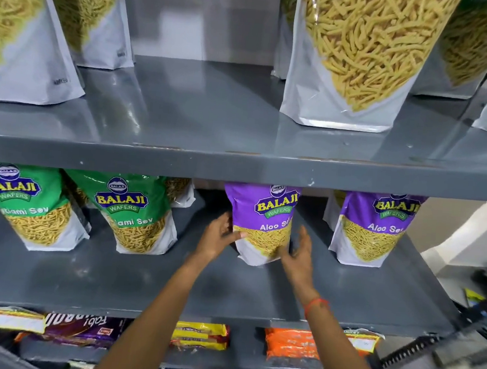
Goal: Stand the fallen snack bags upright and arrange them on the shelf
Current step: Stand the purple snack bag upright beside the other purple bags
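Both hands are being held around one purple Aloo Sev bag [262, 224] on the middle shelf [108, 275]. By the left hand [219, 237] the bag's left edge is being touched, fingers spread and the thumb laid across the lower front. The right hand [299, 256] is being kept open just beside the bag's right edge, fingers apart; whether it is touching cannot be told. A red thread [315, 305] is being worn on the right wrist. The bag is being kept upright, tilted slightly. To its right a second purple Aloo Sev bag [374, 229] is being displayed upright, well apart. To the left two green Sev bags [132, 212] are being displayed upright. On the upper shelf [241, 130] large clear-fronted bags [365, 53] are being displayed. Below, flat packets [201, 335] are being kept.
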